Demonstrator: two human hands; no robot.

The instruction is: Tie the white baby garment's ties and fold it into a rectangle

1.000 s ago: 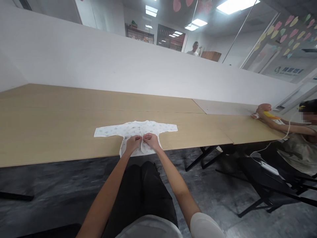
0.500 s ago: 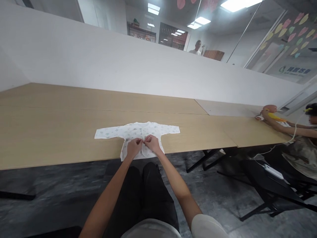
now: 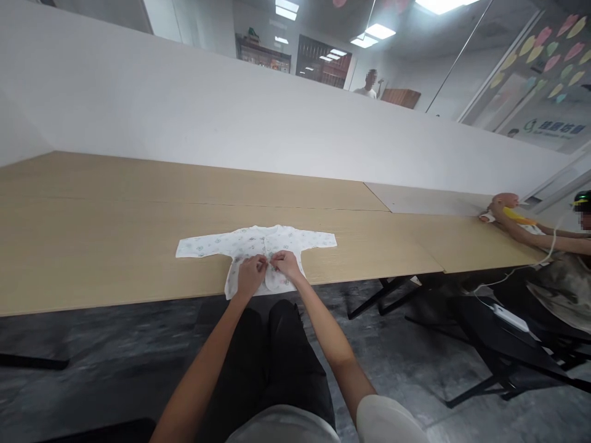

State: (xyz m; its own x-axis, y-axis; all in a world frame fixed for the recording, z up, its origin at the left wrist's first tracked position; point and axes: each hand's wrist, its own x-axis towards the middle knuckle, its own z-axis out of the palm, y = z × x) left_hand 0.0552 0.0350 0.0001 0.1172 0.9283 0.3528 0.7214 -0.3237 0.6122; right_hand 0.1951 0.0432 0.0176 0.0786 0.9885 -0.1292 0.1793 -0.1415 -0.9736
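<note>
A small white baby shirt [image 3: 249,241] with a faint print lies spread on the table, sleeves stretched out to both sides. Its lower hem reaches the table's front edge. My left hand [image 3: 251,274] pinches the cloth at the middle front opening. Close beside it, my right hand [image 3: 285,266] pinches the other side of the same opening. The fingertips of both hands are almost touching. Whatever fastening lies between the fingers is too small to make out.
The wooden table [image 3: 115,234] runs along a white wall [image 3: 207,123]. At the far right another person's arm [image 3: 521,237] reaches to a doll [image 3: 505,200] in yellow. A black chair [image 3: 484,326] carrying a white device [image 3: 510,318] with a cable stands below.
My hands stay at the shirt's front opening, with the fingertips slightly farther apart. The shirt lies as before, and the view has shifted a little.
</note>
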